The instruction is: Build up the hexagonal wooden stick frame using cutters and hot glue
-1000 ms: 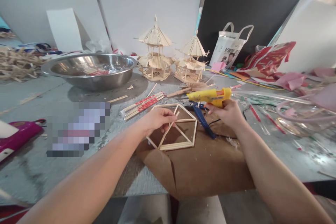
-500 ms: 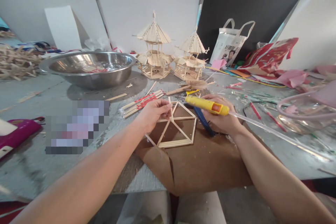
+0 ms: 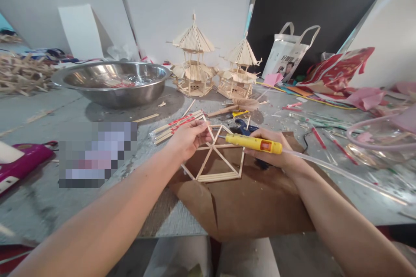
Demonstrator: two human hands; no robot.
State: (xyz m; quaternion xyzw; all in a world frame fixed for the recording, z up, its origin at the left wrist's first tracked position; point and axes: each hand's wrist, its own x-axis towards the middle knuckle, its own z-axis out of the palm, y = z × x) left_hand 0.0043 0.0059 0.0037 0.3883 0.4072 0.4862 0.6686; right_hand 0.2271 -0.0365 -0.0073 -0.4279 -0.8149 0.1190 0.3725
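Observation:
A hexagonal frame of pale wooden sticks (image 3: 219, 177), with spokes meeting at its middle, lies on a brown sheet (image 3: 260, 207). My left hand (image 3: 191, 138) pinches a short wooden stick (image 3: 209, 130) that stands tilted at the hub of the spokes. In my right hand (image 3: 274, 156) is a yellow glue gun (image 3: 250, 142), its tip pointing left close to the hub and the stick. A long clear glue stick (image 3: 341, 173) sticks out of the gun's back end. Part of the frame's left side is hidden by my left hand.
Two stick-built pagodas (image 3: 194, 69) stand at the back, right of a steel basin (image 3: 120, 95). Wrapped chopsticks (image 3: 162, 132) lie beyond my left hand. Blue-handled pliers (image 3: 243, 126) lie behind the gun. A purple tool (image 3: 29, 162) is at left, plastic scraps (image 3: 325, 138) at right.
My right hand has brought the glue gun's tip down and left towards the hub. My left hand still holds the stick there, now leaning more to the left. The view has shifted slightly.

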